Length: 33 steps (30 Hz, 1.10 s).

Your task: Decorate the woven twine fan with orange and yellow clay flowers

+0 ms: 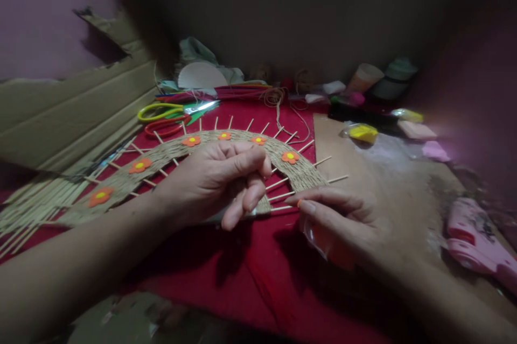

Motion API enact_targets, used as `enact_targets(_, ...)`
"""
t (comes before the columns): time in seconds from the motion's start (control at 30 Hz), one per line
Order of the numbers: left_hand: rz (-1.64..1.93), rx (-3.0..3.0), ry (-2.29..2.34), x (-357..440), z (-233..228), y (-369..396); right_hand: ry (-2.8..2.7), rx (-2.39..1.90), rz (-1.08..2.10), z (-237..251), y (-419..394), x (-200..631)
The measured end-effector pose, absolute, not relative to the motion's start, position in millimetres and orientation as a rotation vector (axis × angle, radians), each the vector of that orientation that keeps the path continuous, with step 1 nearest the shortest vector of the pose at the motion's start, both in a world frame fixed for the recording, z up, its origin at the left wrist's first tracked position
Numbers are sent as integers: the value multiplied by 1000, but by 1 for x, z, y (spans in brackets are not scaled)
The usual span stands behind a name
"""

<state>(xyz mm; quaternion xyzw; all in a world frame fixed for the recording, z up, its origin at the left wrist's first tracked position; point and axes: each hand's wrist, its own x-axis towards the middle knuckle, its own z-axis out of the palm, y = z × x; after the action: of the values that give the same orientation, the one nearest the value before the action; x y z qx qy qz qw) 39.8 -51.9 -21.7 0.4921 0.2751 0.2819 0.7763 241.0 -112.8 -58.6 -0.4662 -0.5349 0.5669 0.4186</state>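
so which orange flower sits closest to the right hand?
The orange flower at the right end of the woven arch, just above the right hand; the other five trail off leftward.

A dim room with a pinkish-purple wall [36, 5] at left and a darker wall [307, 5] behind. Light falls weakly from above. A red cloth [250, 274] covers the worktop, and flattened corrugated cardboard [72, 112] leans at left.
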Motion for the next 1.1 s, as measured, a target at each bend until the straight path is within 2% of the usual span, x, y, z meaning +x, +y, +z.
enact_targets(0.27,726,1308,662,32,-2,-50,-1283,-1173,1520,-58,-116,238)
enact_targets(0.43,709,1351,650,28,4,-51,-1269,-1164,1463,-57,-114,236)
enact_targets(0.63,887,1628,784,19,2,-47,-1328,-1167,1408,-63,-111,241)
enact_targets(0.93,619,2095,1081,-9,-14,-59,-1370,-1171,1320,-59,-109,239)
enact_targets(1.1,720,2327,1257,-12,-24,-63,-1375,-1159,1347,-60,-108,239)
